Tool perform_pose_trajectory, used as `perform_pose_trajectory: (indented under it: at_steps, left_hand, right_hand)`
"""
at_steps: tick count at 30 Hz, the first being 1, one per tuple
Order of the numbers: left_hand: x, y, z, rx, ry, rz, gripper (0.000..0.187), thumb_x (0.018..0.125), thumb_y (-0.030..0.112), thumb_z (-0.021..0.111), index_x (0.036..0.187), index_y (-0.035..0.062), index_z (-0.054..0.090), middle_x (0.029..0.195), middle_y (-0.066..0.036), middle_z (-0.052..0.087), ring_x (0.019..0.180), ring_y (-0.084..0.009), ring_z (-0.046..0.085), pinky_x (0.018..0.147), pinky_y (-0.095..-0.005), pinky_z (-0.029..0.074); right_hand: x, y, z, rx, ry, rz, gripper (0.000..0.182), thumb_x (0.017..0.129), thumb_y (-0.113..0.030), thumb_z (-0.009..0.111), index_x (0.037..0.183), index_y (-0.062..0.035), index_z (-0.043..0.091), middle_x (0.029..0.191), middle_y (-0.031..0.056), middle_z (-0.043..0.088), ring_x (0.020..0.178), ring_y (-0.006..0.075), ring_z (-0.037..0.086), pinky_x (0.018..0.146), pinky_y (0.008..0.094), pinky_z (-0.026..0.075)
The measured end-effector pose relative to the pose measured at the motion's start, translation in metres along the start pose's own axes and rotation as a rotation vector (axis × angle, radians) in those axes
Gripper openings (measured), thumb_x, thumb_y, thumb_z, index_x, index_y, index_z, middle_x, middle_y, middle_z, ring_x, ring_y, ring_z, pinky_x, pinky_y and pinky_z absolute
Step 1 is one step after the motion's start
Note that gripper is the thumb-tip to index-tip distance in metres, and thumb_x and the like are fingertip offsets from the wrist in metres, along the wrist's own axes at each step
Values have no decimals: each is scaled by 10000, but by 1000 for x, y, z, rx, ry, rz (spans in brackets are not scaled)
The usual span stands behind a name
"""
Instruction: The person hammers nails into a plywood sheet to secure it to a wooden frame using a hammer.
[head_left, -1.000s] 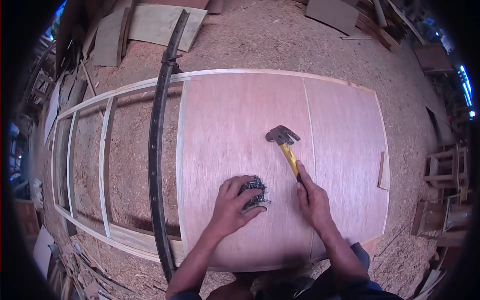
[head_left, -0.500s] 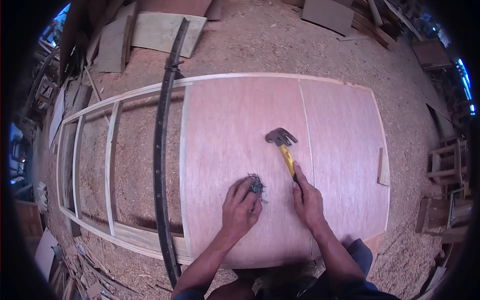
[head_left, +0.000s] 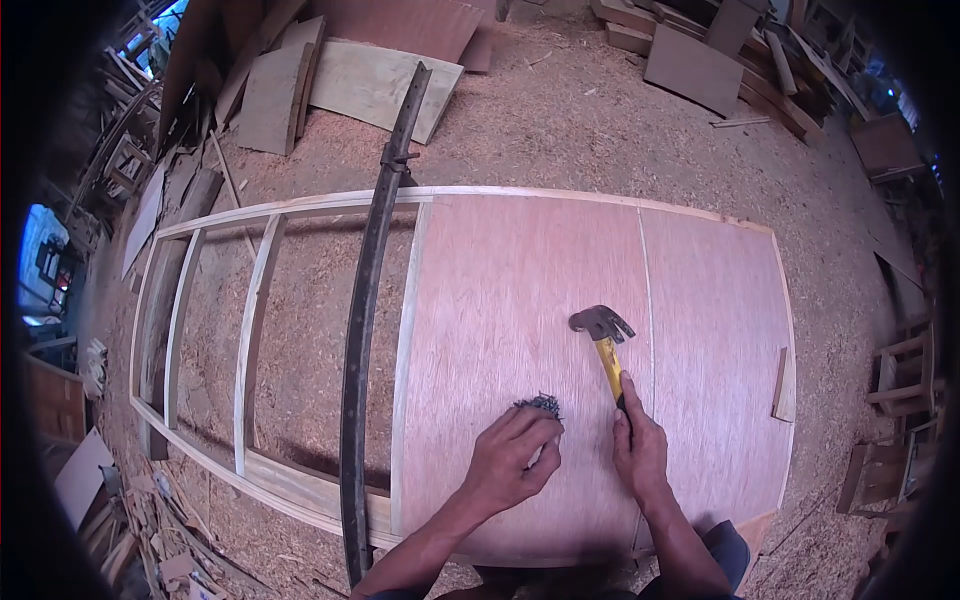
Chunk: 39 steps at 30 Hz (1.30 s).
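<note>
A claw hammer [head_left: 610, 362] with a yellow and black handle is in my right hand [head_left: 640, 447], its head pointing away from me above the pinkish plywood panel [head_left: 520, 270]. At the near middle of the panel lies a small pile of dark nails [head_left: 541, 403]. My left hand [head_left: 512, 457] is beside the pile, on its near side, with fingers bent and thumb drawn in towards them; anything between the fingertips is too small to make out. The panel covers the right part of a pale wooden frame [head_left: 256, 335], whose left part is open slats.
A long dark metal bar clamp [head_left: 362, 380] crosses the frame left of the panel. A small wood offcut [head_left: 781, 385] lies at the panel's right edge. Boards [head_left: 693, 68] lie on the shaving-covered floor beyond. Wooden frames [head_left: 903, 372] stand at the right.
The whole view has shifted, so the work appears lower and further right. My left hand has drawn back slightly from the nails, thumb now nearer the fingertips. The hammer stays in my right hand.
</note>
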<state>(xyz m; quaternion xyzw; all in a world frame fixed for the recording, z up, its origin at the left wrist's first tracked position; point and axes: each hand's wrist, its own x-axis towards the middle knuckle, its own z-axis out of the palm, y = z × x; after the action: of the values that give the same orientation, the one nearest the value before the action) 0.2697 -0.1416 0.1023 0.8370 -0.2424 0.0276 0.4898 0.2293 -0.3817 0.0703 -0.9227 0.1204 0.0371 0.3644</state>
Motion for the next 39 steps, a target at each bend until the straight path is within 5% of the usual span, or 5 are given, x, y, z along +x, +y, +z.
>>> perform_pose_trajectory:
  at_steps: [5,14,23,31,39]
  left_hand:
    - [-4,-9,2,-90,-8,-93,303,960,-51,709,1256,11,729,1157,-182,739,995,-371,753,878,-438,624]
    - [-15,-25,6,-445,-50,-485,226,1034,-19,720,1253,13,768,1173,-89,788,1074,-151,758,932,-318,603]
    - [-10,-20,1,-77,6,-39,253,1007,-7,739,1243,45,813,1158,-129,772,1097,-283,763,922,-426,623]
    - [52,-140,-32,-12,647,-324,279,1032,-2,650,1266,-6,802,1147,-179,773,1070,-303,748,986,-397,582]
    - [127,-225,-57,133,889,-367,234,1028,27,653,1223,9,780,1144,-202,761,1107,-414,729,993,-493,563]
  right_hand:
    - [1,4,3,1,28,-46,660,1128,-121,568,1759,-226,411,976,243,752,833,448,765,765,542,584]
    - [-1,1,4,-34,15,-35,666,1115,-99,578,1755,-187,415,956,234,739,820,432,757,764,529,585]
    - [0,5,10,-35,30,-106,720,1089,-82,611,1768,-174,388,981,253,737,848,442,757,805,527,594]
    - [24,-43,10,6,-104,-93,735,1110,-52,603,1789,-162,342,996,252,716,807,284,717,823,385,590]
    - [89,-121,36,107,-86,-383,733,1097,-74,633,1771,-203,375,1066,261,741,964,454,765,876,532,597]
